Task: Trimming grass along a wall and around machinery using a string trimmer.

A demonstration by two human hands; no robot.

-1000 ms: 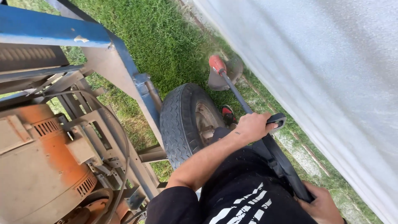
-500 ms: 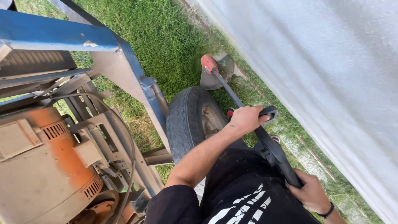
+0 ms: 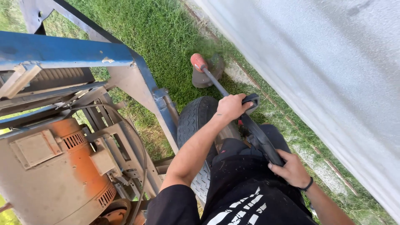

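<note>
The grass trimmer (image 3: 246,121) is held in both hands and it slants from the lower right of the view up toward the middle, with its thin dark shaft (image 3: 214,81) pointing forward and down to the ground. Its cutting head (image 3: 206,71), with a red cap on top and a dark guard around it, is low over the grass (image 3: 166,37), just beside the bottom edge of the white sheet wall (image 3: 325,71). The left hand (image 3: 231,108) is closed around the black front handle (image 3: 252,100) of the trimmer, the fingers wrapped over it, and the left arm is stretched forward. The right hand (image 3: 293,168) is further back, near the body, and its grip is pressed around the thick black rear part of the trimmer; a dark band sits on that wrist. The person wears black trousers (image 3: 246,183) with white marks, covered with small bits of cut grass. Just left of the trimmer and partly under the left arm stands a black rubber tyre (image 3: 196,121), which belongs to a blue metal frame (image 3: 83,52) on wheels. Inside this frame, at the lower left, is a big round orange and grey motor (image 3: 50,171) with a cable (image 3: 139,146) running beside it. Along the foot of the wall the grass is thin and some bare pale ground shows
</note>
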